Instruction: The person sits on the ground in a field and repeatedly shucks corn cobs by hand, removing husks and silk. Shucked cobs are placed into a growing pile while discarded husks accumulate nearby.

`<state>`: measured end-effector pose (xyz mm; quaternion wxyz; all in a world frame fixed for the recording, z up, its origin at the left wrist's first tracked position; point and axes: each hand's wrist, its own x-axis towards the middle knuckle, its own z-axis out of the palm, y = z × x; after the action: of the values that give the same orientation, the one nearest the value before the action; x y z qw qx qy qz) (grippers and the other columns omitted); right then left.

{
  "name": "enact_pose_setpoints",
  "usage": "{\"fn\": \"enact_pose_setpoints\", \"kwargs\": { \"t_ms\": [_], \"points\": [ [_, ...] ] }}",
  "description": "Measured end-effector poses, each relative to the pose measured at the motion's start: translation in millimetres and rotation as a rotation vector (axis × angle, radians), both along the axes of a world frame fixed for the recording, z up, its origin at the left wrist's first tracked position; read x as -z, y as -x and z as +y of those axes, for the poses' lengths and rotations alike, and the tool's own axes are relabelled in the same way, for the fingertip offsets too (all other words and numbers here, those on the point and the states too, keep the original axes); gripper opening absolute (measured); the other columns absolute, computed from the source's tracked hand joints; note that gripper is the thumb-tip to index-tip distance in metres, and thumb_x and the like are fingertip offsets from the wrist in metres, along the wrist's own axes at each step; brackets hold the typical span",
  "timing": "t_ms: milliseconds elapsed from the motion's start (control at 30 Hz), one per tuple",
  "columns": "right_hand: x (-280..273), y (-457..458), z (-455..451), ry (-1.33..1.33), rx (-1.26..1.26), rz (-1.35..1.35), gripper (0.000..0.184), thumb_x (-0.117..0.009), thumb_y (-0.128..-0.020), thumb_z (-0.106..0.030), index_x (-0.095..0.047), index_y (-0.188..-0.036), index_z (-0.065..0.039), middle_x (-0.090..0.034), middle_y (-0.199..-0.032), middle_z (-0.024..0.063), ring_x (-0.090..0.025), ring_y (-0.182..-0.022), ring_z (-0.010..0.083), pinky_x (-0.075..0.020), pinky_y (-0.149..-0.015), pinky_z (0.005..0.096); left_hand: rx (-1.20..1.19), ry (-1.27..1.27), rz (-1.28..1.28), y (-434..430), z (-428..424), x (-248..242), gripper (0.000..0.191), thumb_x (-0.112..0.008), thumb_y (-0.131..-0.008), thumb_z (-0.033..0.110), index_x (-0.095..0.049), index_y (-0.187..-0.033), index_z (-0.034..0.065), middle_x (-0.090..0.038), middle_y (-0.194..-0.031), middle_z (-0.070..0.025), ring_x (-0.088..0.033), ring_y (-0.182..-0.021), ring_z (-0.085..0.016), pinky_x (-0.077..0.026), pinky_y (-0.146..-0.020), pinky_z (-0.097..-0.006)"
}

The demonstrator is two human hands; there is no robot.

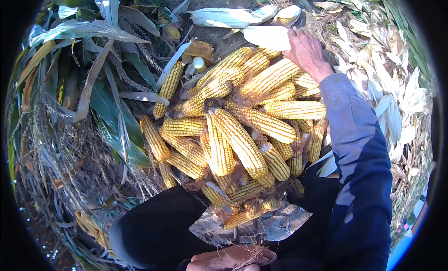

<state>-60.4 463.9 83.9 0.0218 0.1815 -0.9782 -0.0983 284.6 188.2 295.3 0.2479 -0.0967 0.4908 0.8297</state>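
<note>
My right hand [305,51], its arm stretched out in a blue-grey sleeve, has its fingers around the near end of a corn ear in pale husk [266,37] at the far side of the heap. Bare yellow corn ears [239,145] with reddish stripes lie piled in front of me, with brown silk among them. Low in the view, between my legs, is my left hand [231,258], with strands of dry corn silk [250,255] over it. Its fingers are partly cut off by the bottom edge, so its grip cannot be made out.
Two more husk-covered ears [232,18] [287,15] lie beyond the heap. Cut corn stalks and leaves [115,85] fill the left side. Stripped husks [381,75] spread along the right. A worn grey flat piece [285,222] lies under the nearest ears, between my dark-trousered legs [157,225].
</note>
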Motion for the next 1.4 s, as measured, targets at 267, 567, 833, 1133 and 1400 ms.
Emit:
{"fn": "enact_pose_setpoints", "kwargs": {
  "t_ms": [267,567,833,1133,1400],
  "points": [
    [-166.0,-133.6,78.8,0.088,-0.557,0.206,0.065,-0.083,-0.063,-0.016,-0.057,-0.120,0.000,-0.061,-0.121,0.0160,-0.058,-0.115,0.0327,-0.0443,-0.100,0.0458,-0.120,0.310,0.178,-29.9,26.3,-1.9,0.026,-0.060,-0.099,0.015,-0.065,-0.114,-0.0058,-0.071,-0.106,-0.0141,-0.066,-0.102,-0.019,-0.051,-0.090,-0.0303],
    [-231.8,-314.3,35.9,0.329,-0.961,0.156,0.029,-0.066,-0.083,-0.016,-0.065,-0.111,-0.012,-0.065,-0.117,0.0025,-0.059,-0.118,0.0228,-0.0432,-0.101,0.0494,0.423,0.293,0.207,-31.2,56.3,26.4,0.075,-0.052,-0.097,0.058,-0.044,-0.140,-0.0032,-0.059,-0.122,-0.0205,-0.057,-0.114,-0.024,-0.047,-0.095,-0.0355],
    [-220.0,-346.6,-1.6,1.322,-0.032,-0.209,0.052,-0.063,-0.095,-0.016,-0.044,-0.140,0.005,-0.053,-0.137,0.0188,-0.050,-0.131,0.0267,-0.0403,-0.110,0.0372,0.172,0.210,0.138,-46.4,78.2,39.5,0.073,-0.056,-0.092,0.063,-0.053,-0.126,-0.0014,-0.067,-0.092,-0.0081,-0.065,-0.078,-0.014,-0.053,-0.066,-0.0275],
    [-200.3,-362.1,-19.8,1.688,0.162,-0.317,0.040,-0.049,-0.105,-0.032,-0.061,-0.117,0.004,-0.068,-0.097,0.0080,-0.061,-0.090,0.0115,-0.0495,-0.079,0.0293,0.092,0.177,0.237,-52.4,103.3,52.5,0.059,-0.063,-0.096,0.040,-0.048,-0.135,-0.0015,-0.064,-0.113,-0.0099,-0.060,-0.100,-0.017,-0.049,-0.090,-0.0335],
    [-200.4,-344.4,-12.6,1.820,0.065,-0.204,0.023,-0.052,-0.102,-0.009,-0.063,-0.116,0.005,-0.071,-0.099,0.0082,-0.064,-0.090,0.0096,-0.0523,-0.080,0.0235,0.025,0.241,0.289,-42.2,106.0,41.9,0.061,-0.068,-0.092,0.042,-0.052,-0.129,-0.0034,-0.068,-0.102,-0.0110,-0.064,-0.090,-0.016,-0.052,-0.078,-0.0313]
  ]
}}
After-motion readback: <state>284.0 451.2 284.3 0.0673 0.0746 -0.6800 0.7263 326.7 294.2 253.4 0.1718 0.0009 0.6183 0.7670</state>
